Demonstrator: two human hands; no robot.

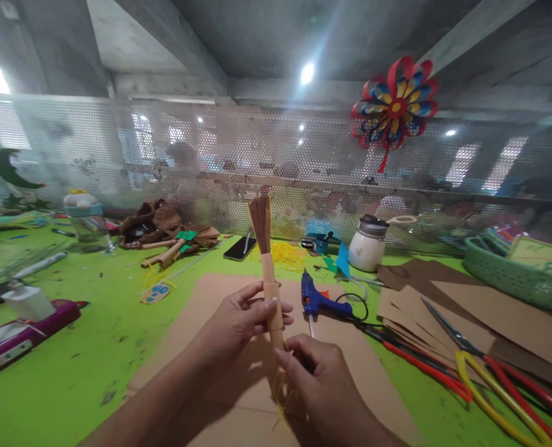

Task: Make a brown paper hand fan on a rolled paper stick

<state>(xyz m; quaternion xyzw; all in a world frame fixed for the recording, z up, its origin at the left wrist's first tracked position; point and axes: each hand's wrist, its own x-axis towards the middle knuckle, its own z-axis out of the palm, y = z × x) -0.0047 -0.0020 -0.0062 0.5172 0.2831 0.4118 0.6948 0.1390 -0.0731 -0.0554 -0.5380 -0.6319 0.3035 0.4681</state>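
Note:
I hold a small paper broom upright over a brown cardboard sheet. It has a rolled tan handle and a fringe of brown strips at the top. My left hand is wrapped round the middle of the handle. My right hand grips the handle's lower end, where thin yellow strands hang down.
A blue glue gun lies just beyond the broom. Scissors with red and yellow handles and brown paper sheets lie at right, a green basket behind. A white jar, phone and purple case stand on the green table.

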